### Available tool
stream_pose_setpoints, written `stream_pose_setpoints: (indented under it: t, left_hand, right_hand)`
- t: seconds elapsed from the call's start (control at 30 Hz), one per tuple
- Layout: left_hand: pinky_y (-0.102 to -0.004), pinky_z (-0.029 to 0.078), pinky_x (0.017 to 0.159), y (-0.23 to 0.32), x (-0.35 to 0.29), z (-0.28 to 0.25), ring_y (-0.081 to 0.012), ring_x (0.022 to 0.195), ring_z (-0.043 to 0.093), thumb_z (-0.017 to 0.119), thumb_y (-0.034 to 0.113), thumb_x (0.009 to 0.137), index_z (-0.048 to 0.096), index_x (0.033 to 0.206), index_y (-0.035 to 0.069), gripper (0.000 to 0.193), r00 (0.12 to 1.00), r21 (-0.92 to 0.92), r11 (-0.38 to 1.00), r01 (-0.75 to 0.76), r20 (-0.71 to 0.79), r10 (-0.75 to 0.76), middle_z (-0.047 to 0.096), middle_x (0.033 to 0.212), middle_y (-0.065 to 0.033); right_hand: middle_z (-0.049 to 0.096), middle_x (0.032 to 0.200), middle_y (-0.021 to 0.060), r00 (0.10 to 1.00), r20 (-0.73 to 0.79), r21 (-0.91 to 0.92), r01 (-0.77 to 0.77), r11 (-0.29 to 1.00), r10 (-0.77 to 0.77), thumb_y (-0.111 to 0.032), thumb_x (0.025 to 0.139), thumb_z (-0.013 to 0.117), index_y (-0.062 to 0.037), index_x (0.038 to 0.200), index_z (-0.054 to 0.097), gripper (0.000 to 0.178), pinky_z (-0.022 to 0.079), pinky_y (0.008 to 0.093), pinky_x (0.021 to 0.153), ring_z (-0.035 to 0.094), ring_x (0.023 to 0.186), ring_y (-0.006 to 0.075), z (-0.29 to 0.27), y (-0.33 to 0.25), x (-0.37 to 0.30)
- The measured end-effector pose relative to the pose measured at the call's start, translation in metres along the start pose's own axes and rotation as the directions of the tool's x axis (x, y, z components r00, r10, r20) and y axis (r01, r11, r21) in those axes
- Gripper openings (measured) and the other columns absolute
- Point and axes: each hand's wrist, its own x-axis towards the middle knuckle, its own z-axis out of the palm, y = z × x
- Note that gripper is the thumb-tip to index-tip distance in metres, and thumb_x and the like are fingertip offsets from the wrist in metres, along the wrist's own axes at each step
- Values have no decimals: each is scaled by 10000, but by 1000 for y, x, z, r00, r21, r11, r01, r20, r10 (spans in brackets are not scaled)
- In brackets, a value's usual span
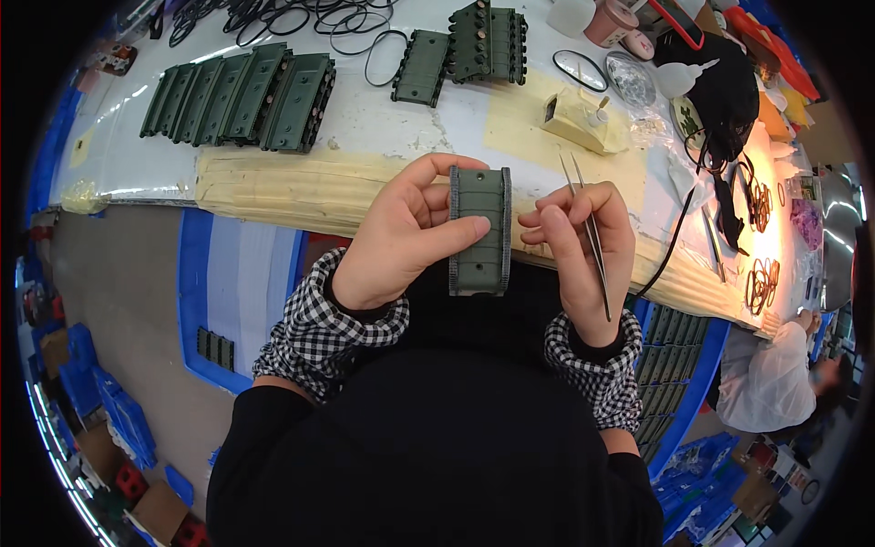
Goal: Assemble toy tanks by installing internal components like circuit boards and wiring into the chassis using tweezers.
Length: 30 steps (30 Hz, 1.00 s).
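Observation:
My left hand is closed round a dark green plastic part, its thumb across the face. The part is upright and long, with small holes and grey-black ribbed strips down both long sides. Just right of it, my right hand grips metal tweezers between thumb and fingers. Their tips point up and away, apart from each other and from the green part. On the table beyond lie a row of similar green parts at the left and a smaller stack in the middle.
Black belt loops lie along the far edge. A yellow-taped block, a white bottle and black cloth stand at right. Blue trays flank me below the table edge. Another person sits at the far right.

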Motion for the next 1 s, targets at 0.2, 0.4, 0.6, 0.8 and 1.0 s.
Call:
stream_pose_setpoints:
  t: [0.2,0.4,0.6,0.8,1.0]
  left_hand:
    - [-298,558,826,6,4,2,-147,1013,626,600,49,930,419,1303,3,418,995,-53,998,-25,-93,20,637,1100,-107]
    - [-304,566,813,9,3,6,-148,995,632,466,140,1015,366,1379,5,402,996,-150,986,-67,-61,59,629,1071,-97]
    - [-239,484,812,-2,-3,0,-91,915,599,482,78,998,421,1300,-2,318,944,248,919,-306,203,259,615,1014,-57]
    - [-218,470,757,0,0,2,-66,890,572,496,52,986,467,1219,-5,242,929,366,861,-353,248,276,591,1003,-51]
    - [-232,483,772,-4,6,2,-80,905,571,490,43,984,475,1224,-6,245,919,375,846,-379,262,296,571,1018,-61]
  right_hand:
    - [557,1028,117,988,151,-77,55,996,-42,89,802,700,-35,898,429,313,549,243,746,622,881,111,7,-8,-15]
    - [597,988,122,988,104,-134,129,983,-116,77,816,689,-37,862,446,272,518,245,767,616,858,116,1,2,-19]
    - [659,934,144,944,-9,-289,314,904,-331,23,795,736,-28,837,494,250,518,271,747,645,824,159,1,-11,-5]
    - [642,750,102,815,-15,-549,477,686,-579,33,730,779,-32,751,541,248,528,272,634,691,727,209,8,-15,5]
    - [610,712,82,830,-49,-552,441,708,-555,53,736,760,-32,740,538,237,528,273,629,691,718,207,7,-13,3]
